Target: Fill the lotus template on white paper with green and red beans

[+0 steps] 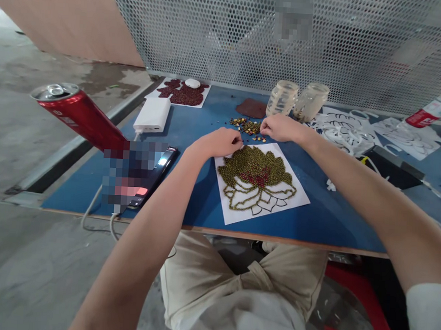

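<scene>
A white sheet (229,214) lies near the table's front edge with a lotus drawing on it. Green mung beans (275,169) fill the upper petals and line some lower outlines, and dark red beans (255,177) sit at the centre. My left hand (226,141) rests at the sheet's upper left corner, its fingers curled closed. Beyond the sheet, my right hand (278,127) has its fingertips pinched together at the right side of a pile of mixed beans and kernels (247,126). Whatever either hand's fingers hold is too small or hidden to make out.
Left are a red can (86,121), a phone (157,176) and a white power bank (153,114) with cables. Behind stand two clear jars (282,99), before a perforated metal screen (219,42). Papers (406,138), plastic scraps and a bottle (430,111) occupy the right.
</scene>
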Action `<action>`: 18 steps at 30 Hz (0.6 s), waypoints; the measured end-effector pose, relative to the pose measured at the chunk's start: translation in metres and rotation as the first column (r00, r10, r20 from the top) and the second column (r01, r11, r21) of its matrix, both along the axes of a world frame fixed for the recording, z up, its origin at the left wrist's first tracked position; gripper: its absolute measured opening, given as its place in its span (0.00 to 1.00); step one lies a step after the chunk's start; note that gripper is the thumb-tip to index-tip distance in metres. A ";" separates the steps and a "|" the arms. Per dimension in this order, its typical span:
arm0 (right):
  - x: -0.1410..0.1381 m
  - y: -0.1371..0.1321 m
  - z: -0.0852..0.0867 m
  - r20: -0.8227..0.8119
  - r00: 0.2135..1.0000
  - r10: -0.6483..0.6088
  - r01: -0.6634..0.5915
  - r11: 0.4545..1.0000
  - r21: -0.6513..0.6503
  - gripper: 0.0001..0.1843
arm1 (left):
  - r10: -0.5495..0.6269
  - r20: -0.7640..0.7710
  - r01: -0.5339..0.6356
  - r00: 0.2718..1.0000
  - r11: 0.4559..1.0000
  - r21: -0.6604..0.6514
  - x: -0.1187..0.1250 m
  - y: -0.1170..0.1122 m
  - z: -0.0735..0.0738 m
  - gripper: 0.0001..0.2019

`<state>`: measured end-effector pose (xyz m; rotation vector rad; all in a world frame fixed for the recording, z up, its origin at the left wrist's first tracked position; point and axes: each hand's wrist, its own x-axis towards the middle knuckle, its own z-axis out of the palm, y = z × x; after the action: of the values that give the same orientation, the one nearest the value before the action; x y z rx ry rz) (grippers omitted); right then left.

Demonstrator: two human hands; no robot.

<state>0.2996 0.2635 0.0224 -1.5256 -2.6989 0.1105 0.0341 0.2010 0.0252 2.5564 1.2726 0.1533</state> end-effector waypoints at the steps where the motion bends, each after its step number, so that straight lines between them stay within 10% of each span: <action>1: 0.001 0.000 -0.001 0.007 1.000 0.000 0.000 1.000 -0.002 0.10 | 0.002 0.000 -0.002 1.000 1.000 -0.003 0.000 0.000 0.000 0.16; 8: 0.006 -0.044 0.012 -0.154 0.986 0.062 -0.022 0.968 0.251 0.11 | 0.007 0.005 -0.007 1.000 0.999 -0.039 0.000 -0.001 0.004 0.15; 18: 0.011 -0.185 0.003 -0.294 0.825 0.483 -0.503 0.864 0.010 0.11 | 0.038 0.014 -0.037 0.999 0.997 -0.067 0.001 -0.004 0.006 0.13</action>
<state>0.3110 0.0789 0.0257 -0.7023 -2.7866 0.4087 0.0347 0.1970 0.0314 2.4721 1.2983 0.1347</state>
